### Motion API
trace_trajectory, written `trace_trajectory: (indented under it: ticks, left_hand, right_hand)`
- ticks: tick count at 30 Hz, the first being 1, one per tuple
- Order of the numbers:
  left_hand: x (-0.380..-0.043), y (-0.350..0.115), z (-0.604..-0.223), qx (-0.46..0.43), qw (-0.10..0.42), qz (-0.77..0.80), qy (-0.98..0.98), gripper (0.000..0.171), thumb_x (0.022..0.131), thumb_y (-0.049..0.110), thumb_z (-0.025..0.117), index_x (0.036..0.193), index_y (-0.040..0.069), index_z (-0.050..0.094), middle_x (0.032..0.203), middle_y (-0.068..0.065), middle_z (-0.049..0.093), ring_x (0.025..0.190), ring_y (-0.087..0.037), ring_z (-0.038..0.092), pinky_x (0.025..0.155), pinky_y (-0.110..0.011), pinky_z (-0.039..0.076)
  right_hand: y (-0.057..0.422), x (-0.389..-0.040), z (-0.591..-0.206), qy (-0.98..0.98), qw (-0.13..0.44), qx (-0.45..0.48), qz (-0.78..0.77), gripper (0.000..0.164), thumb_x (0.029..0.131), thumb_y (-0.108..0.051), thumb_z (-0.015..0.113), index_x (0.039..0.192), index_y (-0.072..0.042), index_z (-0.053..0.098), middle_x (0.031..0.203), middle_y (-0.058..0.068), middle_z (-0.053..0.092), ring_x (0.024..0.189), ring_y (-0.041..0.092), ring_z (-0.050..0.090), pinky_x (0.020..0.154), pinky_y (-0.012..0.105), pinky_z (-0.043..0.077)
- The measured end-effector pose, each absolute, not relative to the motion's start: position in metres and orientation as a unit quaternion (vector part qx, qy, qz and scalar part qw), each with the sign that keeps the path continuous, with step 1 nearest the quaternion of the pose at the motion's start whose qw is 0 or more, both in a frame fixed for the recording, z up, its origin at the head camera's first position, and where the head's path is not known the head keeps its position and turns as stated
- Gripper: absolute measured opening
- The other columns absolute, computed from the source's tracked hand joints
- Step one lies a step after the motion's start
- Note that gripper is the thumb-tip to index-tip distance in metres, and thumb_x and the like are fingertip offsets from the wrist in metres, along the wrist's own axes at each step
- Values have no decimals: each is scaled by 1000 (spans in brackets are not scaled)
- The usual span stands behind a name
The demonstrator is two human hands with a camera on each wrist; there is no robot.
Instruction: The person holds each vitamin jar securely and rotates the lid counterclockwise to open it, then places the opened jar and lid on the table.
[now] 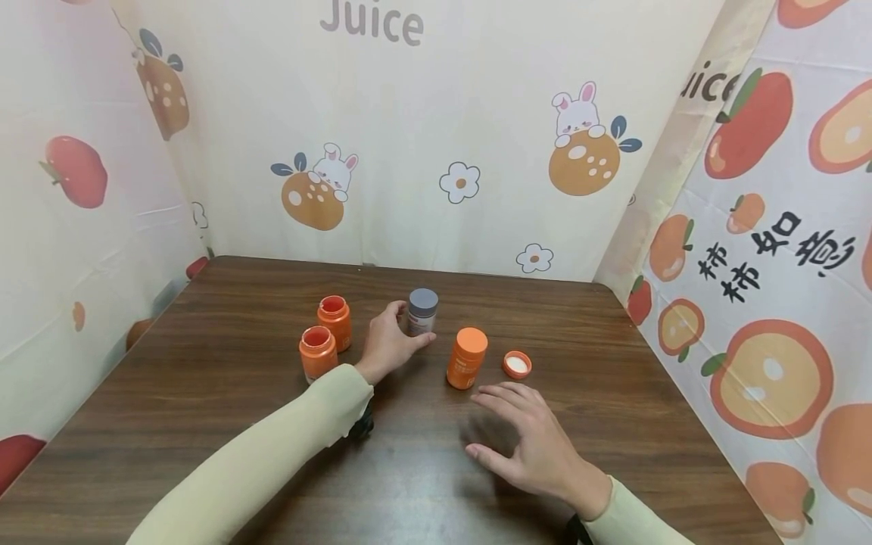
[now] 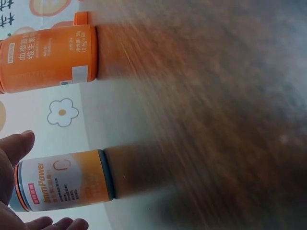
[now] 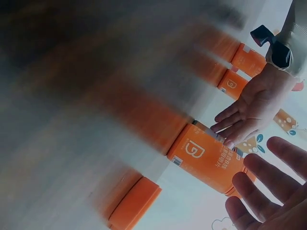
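Note:
My left hand reaches around a grey-capped supplement bottle, thumb on one side and fingers on the other. In the left wrist view, that bottle stands between the thumb and the loosely extended fingers, with no clear grip; whether the skin touches it I cannot tell. Above the table, my right hand hovers with its fingers spread and nothing in it. Just beyond its fingertips stands an orange bottle with its cap on. Beside that bottle lies a loose orange cap, white inside facing up.
Two uncapped orange bottles stand to the left of my left hand, the nearer one partly behind my sleeve. The brown wooden table meets a printed curtain at the back, and similar cloth hangs at both sides.

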State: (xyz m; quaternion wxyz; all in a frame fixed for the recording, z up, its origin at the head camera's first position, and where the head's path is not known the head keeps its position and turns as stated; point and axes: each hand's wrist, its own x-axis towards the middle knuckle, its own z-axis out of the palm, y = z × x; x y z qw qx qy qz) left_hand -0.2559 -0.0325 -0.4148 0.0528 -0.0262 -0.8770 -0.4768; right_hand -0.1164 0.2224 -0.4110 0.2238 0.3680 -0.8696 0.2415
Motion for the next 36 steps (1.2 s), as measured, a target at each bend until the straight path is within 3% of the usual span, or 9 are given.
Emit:
trace_trajectory:
  ticks: [18,36]
  left_hand:
    - [-267,-25,-416,-19,50,-486,-872,80,82,33,88,146,5,48,139,-17,61,126,-33,59,107,-51,45]
    - [-267,-25,-416,-14,77,-494,-866,57,86,25,86,134,5,63,128,-14,68,117,-29,64,100,-45,50]
  right_hand:
    - [220,-117,-413,-861,238,379,242,57,82,-47,84,130,-21,68,127,-1,68,119,21,58,101,38,40]
    - [222,-116,-414,-873,219,364,238,56,84,-47,82,131,-20,68,129,-1,68,119,22,58,99,45,44]
